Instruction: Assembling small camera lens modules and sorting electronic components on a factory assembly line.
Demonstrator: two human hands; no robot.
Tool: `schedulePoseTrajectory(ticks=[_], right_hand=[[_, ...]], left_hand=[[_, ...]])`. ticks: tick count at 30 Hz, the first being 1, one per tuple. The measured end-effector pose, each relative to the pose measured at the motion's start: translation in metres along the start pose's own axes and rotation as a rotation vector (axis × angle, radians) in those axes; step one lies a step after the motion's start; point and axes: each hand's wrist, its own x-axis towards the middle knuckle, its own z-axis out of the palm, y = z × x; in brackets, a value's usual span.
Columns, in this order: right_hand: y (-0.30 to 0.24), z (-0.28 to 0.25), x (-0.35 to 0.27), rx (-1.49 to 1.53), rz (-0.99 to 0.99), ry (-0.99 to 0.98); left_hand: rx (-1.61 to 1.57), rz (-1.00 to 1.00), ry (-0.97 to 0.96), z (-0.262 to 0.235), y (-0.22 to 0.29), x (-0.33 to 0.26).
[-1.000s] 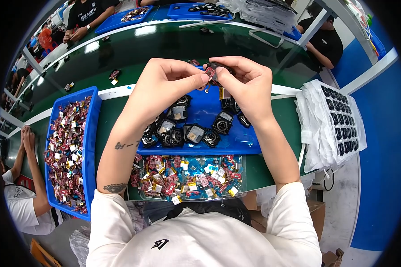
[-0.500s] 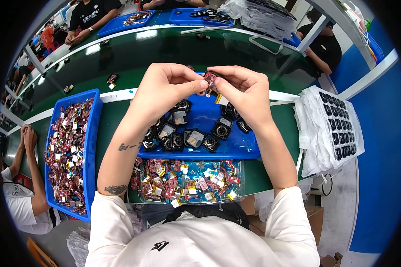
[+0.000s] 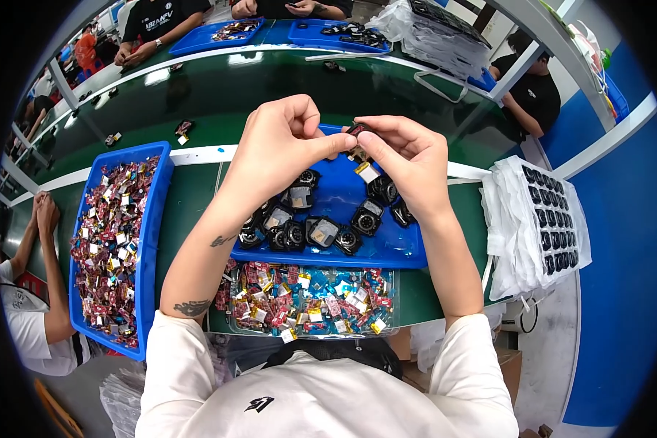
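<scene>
Above the blue tray point(image 3: 328, 258) I hold a small black watch case with a red circuit board point(image 3: 358, 129). My right hand point(image 3: 409, 155) pinches it between thumb and fingers. The thumb of my left hand point(image 3: 281, 139) presses at its near left edge; the other left fingers are curled and partly hidden. A small silver battery with a yellow end point(image 3: 367, 171) hangs below the case. In the tray lie several black smartwatch bodies point(image 3: 321, 232), some with rear sensor rings facing up.
A clear box point(image 3: 310, 303) full of red boards and batteries sits at the table's near edge. To the left stands a blue bin point(image 3: 144, 241) of similar parts. Wrapped trays of black parts point(image 3: 536, 219) are stacked at right. Co-workers sit around the green conveyor point(image 3: 255, 87).
The watch case has been tilted, so less of its red board faces me. My left fingers have lifted and curled, and both hands shifted slightly right. The view has moved a little.
</scene>
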Motion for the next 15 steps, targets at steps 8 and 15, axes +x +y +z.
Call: schedulePoseTrajectory(ticks=[8,15], right_hand=[[0.057,-0.071,0.050,-0.288,-0.013,0.259],[0.167,-0.169,0.070,-0.732,0.573,0.537]], left_hand=[[-0.098,0.100,0.219,-0.044,0.023,-0.003],[-0.032,0.161,0.285,-0.050,0.023,-0.007]])
